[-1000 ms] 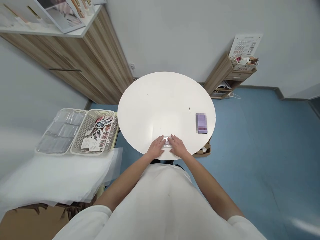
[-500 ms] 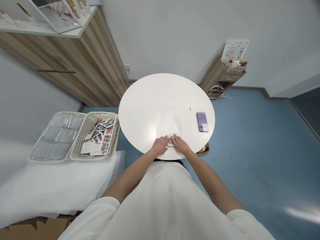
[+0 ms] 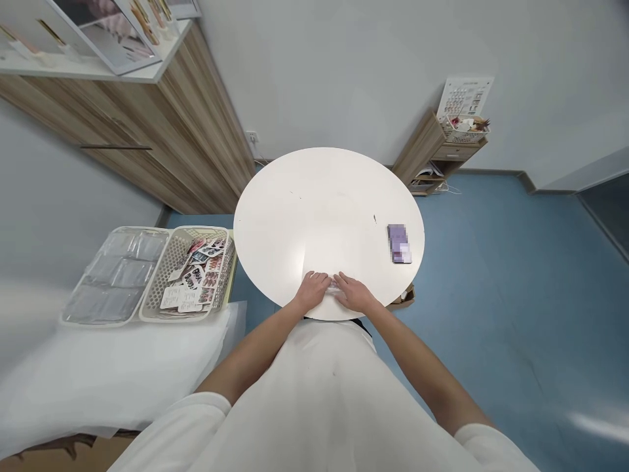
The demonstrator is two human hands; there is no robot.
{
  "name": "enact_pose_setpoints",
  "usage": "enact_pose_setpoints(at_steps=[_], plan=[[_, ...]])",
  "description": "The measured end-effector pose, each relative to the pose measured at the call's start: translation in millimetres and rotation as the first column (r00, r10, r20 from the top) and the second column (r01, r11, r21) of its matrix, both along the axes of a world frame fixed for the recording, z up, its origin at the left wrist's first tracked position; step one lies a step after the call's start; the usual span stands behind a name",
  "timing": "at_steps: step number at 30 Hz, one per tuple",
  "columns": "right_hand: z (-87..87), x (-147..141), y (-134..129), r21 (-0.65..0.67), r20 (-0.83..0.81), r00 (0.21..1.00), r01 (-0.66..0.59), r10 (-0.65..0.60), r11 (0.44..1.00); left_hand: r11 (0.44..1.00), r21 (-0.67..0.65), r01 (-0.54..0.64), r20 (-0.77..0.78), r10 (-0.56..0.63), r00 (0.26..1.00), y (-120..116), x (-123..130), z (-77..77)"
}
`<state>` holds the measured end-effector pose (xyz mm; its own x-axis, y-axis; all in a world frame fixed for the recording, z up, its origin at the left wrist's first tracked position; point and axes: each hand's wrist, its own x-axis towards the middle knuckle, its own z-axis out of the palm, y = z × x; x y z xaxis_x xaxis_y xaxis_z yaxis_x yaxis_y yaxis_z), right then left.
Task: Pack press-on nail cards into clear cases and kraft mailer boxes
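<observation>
At the near edge of the white oval table [image 3: 275, 223], my left hand [image 3: 313, 290] and my right hand [image 3: 352, 292] grip a small clear flat pack [image 3: 333, 283] from either side. Their fingers bend over its left and right edges and cover most of it. What lies inside the pack is too small to make out. A thin see-through sheet or bag [image 3: 327, 242] lies flat on the tabletop just beyond my fingers, its outline faint.
A purple item [image 3: 399, 244], blurred out, lies at the table's right. On the left, a white basket [image 3: 156, 288] holds printed cards [image 3: 194, 275], beside a basket of clear plastic packs [image 3: 115, 272]. Wooden cabinets stand behind at left [image 3: 196, 118] and right [image 3: 417, 147].
My hands have closed in around the clear pack, which now shows less between them and looks tilted. The camera view has shifted slightly.
</observation>
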<state>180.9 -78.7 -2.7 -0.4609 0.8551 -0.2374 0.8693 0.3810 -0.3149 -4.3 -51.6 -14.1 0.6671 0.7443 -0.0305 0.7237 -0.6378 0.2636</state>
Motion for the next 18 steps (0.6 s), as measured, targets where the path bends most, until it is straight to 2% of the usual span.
enact_pose_setpoints(at_steps=[4,8,13,18], plan=[[2.8,4,-22,0.112,-0.064,0.990,0.134,-0.128,0.985,1.000,-0.020,-0.008,0.020,0.008,1.000,-2,-6,-0.2],[-10.2,-5,-35,0.158,-0.102,0.968,0.244,-0.230,0.957,0.999,-0.038,-0.004,0.042,0.005,0.999,-6,-10,-1.2],[-25.0,-15,-33,0.123,-0.202,0.935,0.318,-0.290,0.940,0.998,-0.061,-0.014,0.062,0.017,0.998,-11,-13,0.3],[-15.9,-9,-33,-0.004,-0.277,0.901,0.348,-0.335,0.938,0.993,-0.117,0.009,0.132,0.007,0.991,-12,-16,5.7]])
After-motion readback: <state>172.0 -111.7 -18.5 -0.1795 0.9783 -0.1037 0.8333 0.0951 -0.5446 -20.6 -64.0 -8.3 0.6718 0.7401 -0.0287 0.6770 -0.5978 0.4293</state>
